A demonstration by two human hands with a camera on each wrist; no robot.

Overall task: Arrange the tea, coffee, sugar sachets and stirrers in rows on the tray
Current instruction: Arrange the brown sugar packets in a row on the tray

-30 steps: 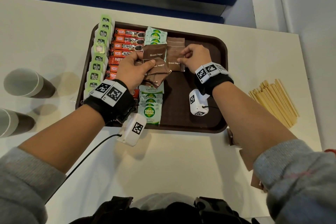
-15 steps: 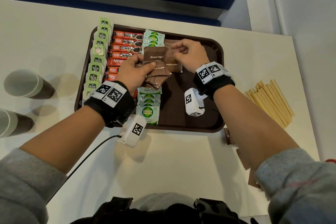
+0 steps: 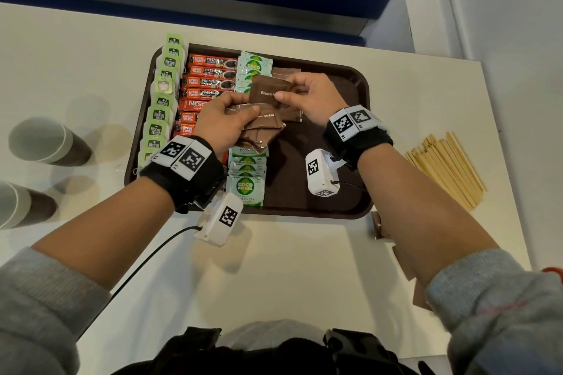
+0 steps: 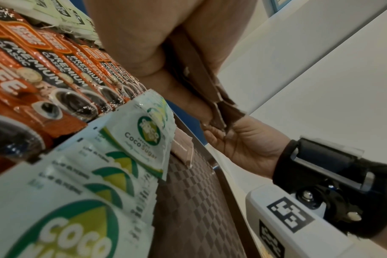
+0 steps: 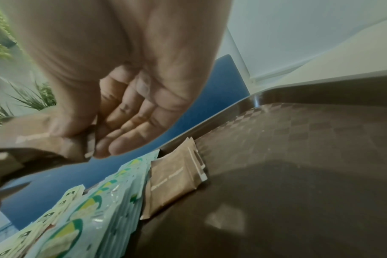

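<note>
A brown tray (image 3: pixel 362 91) holds a column of green tea bags (image 3: pixel 161 106), then orange coffee sticks (image 3: pixel 210 73), then Coco Sugar sachets (image 3: pixel 246 183). My left hand (image 3: pixel 225 122) grips a stack of brown sugar sachets (image 3: pixel 262 128) above the tray's middle. My right hand (image 3: pixel 307 97) pinches one brown sugar sachet (image 3: pixel 265 88) off the top of that stack. Two or three brown sachets (image 5: pixel 172 178) lie flat on the tray beside the far Coco Sugar sachets. Wooden stirrers (image 3: pixel 447 167) lie in a pile on the table right of the tray.
Two paper cups (image 3: pixel 42 143) lie on their sides on the white table (image 3: pixel 274 268), left of the tray. More brown sachets (image 3: pixel 380 225) lie by the tray's near right corner, partly under my right forearm. A blue panel runs behind the table.
My right hand left the sachets lying on the tray, came to the stack in my left hand and took hold of its top sachet. Both hands rose slightly.
</note>
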